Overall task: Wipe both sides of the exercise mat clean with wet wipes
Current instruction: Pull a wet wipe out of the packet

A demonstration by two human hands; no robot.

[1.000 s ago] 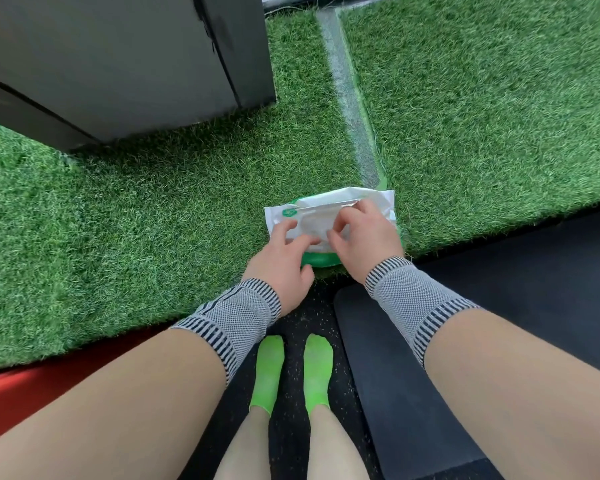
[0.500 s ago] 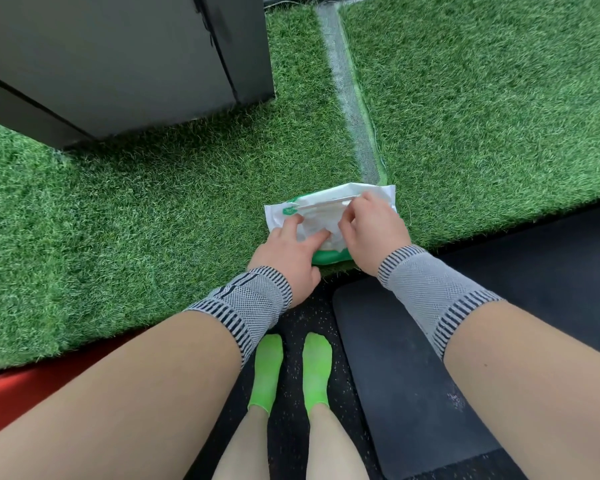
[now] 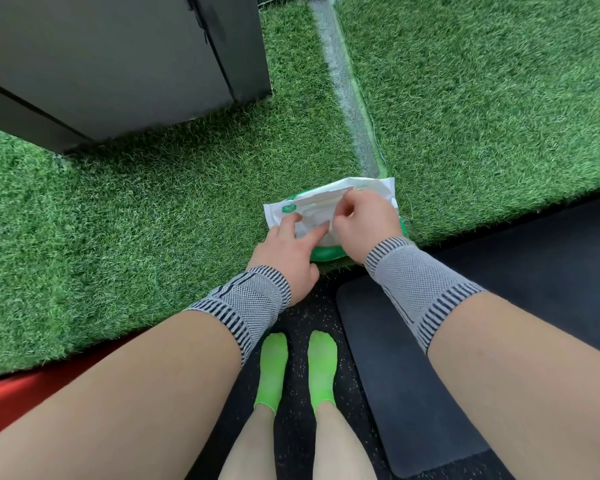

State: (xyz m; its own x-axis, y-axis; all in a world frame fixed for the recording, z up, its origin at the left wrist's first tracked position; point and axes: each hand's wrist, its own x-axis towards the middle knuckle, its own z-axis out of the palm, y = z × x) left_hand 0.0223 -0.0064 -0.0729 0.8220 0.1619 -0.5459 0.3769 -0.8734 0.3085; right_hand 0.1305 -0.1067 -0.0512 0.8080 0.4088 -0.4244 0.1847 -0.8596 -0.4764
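Wipes pack (image 3: 326, 216) lies crosswise ahead; my left hand (image 3: 284, 251) presses it flat-fingered, my right hand (image 3: 364, 220) pinches its flap; mat (image 3: 406, 375) lies rightward.

Gym or fitness room — artificial turf (image 3: 153, 220) flooring, black speckled rubber floor (image 3: 298, 317), dark exercise mat (image 3: 395, 375), red padding (image 3: 11, 393) at edge — indoor workout space.

no legible text anywhere

Head camera looks steeply down, seemingly close.
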